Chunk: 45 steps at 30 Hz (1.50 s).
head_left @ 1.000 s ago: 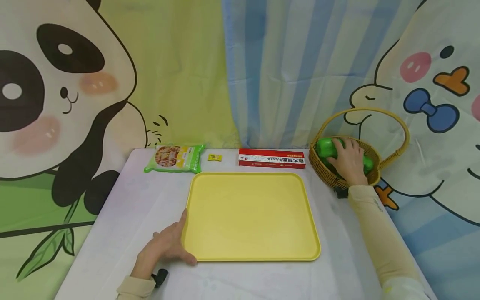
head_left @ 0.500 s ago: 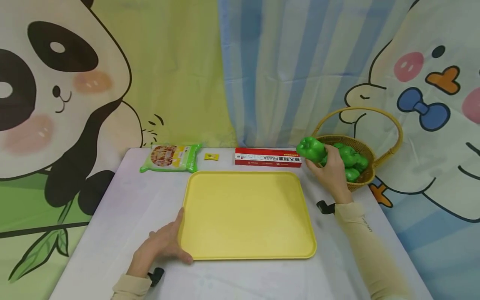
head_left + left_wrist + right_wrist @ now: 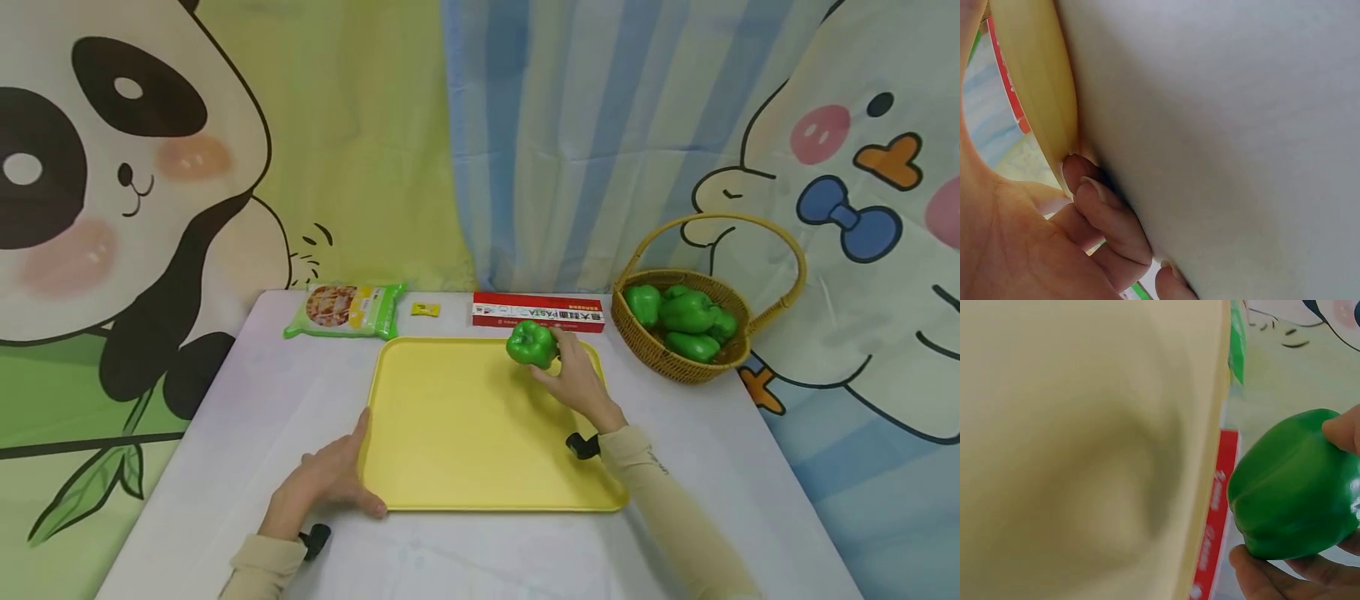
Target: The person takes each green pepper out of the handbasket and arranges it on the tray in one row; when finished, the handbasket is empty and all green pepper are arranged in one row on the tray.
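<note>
My right hand point(image 3: 579, 382) holds a green bell pepper point(image 3: 530, 344) above the back right part of the yellow tray point(image 3: 457, 425). In the right wrist view, the thumb and fingers grip the glossy pepper point(image 3: 1291, 487) from its sides, above the tray's edge. My left hand point(image 3: 326, 479) grips the tray's left side near its front corner. In the left wrist view, curled fingers point(image 3: 1116, 225) touch the tray's rim point(image 3: 1041, 81) from outside and below. Several more green peppers point(image 3: 686, 312) lie in a wicker basket point(image 3: 663, 361) at the right.
Behind the tray lie a green food packet point(image 3: 347, 311), a small yellow packet point(image 3: 425, 309) and a red and white pasta box point(image 3: 537, 312). The basket's tall handle point(image 3: 795, 250) arches up at the back right. A printed curtain point(image 3: 375, 150) hangs behind the white table point(image 3: 465, 554).
My right hand has lifted a bell pepper out of the basket and carried it left, over the tray. The left hand has stayed at the tray's left edge.
</note>
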{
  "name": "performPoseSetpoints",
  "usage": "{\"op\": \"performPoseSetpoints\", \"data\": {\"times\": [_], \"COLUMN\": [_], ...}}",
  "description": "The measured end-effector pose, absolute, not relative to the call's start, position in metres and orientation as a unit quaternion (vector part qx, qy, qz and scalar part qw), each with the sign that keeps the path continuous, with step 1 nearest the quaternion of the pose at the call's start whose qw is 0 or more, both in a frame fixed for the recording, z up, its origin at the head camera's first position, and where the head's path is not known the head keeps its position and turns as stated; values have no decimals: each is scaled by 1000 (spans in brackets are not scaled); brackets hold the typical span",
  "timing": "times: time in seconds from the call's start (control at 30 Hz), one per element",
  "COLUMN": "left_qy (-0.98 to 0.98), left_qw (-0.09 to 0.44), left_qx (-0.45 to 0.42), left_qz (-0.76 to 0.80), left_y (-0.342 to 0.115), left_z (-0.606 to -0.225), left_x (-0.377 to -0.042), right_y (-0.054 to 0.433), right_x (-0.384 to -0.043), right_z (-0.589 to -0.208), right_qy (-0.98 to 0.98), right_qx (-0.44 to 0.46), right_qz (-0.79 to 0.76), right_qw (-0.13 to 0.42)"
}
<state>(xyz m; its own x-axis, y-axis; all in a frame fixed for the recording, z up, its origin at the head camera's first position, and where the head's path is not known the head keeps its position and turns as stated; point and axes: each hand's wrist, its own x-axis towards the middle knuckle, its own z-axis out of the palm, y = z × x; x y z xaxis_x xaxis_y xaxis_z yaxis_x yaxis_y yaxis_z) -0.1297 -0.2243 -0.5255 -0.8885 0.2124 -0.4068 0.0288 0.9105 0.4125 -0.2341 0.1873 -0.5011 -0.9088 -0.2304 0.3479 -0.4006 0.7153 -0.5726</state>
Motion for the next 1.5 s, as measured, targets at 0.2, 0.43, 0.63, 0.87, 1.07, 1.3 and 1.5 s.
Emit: {"op": "performPoseSetpoints", "data": {"times": [0.2,0.43,0.63,0.87,1.07,1.3,1.5], "left_qy": [948,949,951,950,950,951,952], "left_qw": [237,233,223,222,224,221,215], "left_qx": [59,58,59,51,50,47,54], "left_qz": [205,205,208,212,214,213,209], "left_y": [-226,-228,-228,-227,-228,-225,-221], "left_z": [-526,-527,-527,-526,-527,-525,-525], "left_x": [-127,-124,-126,-130,-131,-129,-128], "right_y": [159,134,114,84,52,21,6], "right_x": [-233,-236,-246,-262,-270,-273,-272], "right_z": [-527,-534,-531,-530,-525,-522,-522], "right_qy": [-914,-913,-912,-903,-893,-891,-892], "right_qx": [179,195,230,270,299,323,320], "right_qz": [362,357,340,332,332,312,308], "right_qw": [30,-20,-28,-38,-59,-68,-81]}}
